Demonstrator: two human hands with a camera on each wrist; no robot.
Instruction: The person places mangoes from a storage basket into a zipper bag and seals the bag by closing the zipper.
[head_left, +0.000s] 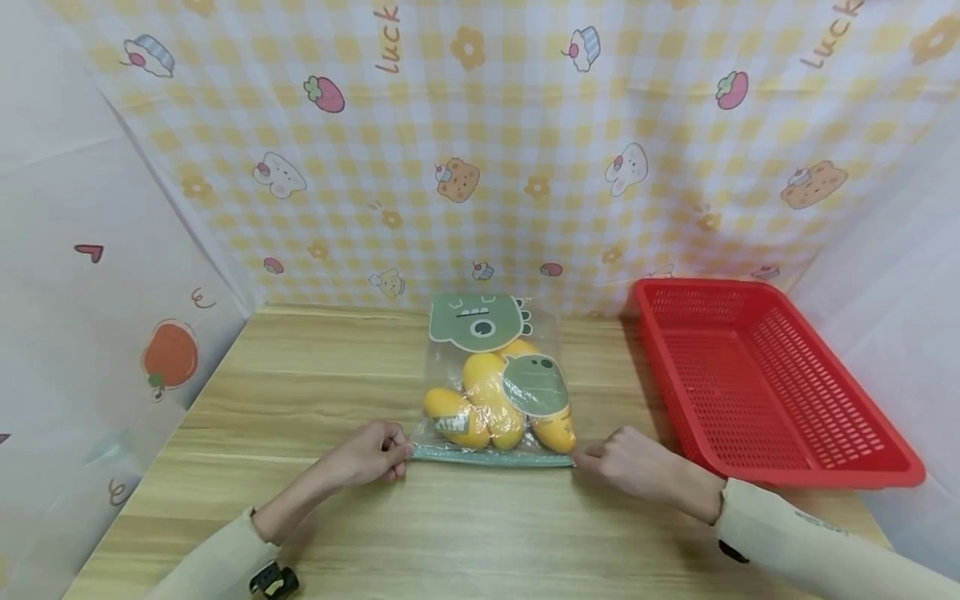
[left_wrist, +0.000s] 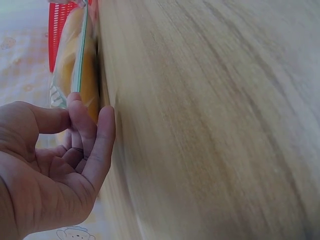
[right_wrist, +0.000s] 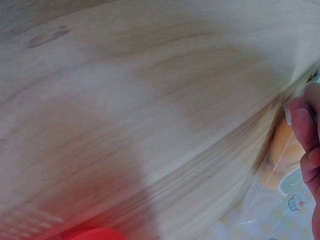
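Note:
A clear zip bag [head_left: 442, 367] with a green cartoon print lies flat on the table, its green zip strip [head_left: 491, 457] along the near edge. Inside are several yellow mangoes [head_left: 491, 396], seen through the plastic. My left hand [head_left: 375, 454] pinches the strip's left end; in the left wrist view the strip [left_wrist: 81, 55] runs away from the fingertips. At the opposite end, my right hand [head_left: 622, 460] pinches the bag's right corner. Only part of the right hand [right_wrist: 310, 130] shows at the edge of the right wrist view, over the bag.
A red plastic basket [head_left: 806, 477] with slotted walls stands on the right of the wooden table [head_left: 315, 367], close to my right forearm. Behind the table hangs a yellow checked cloth [head_left: 495, 125], and pale sheets cover both sides.

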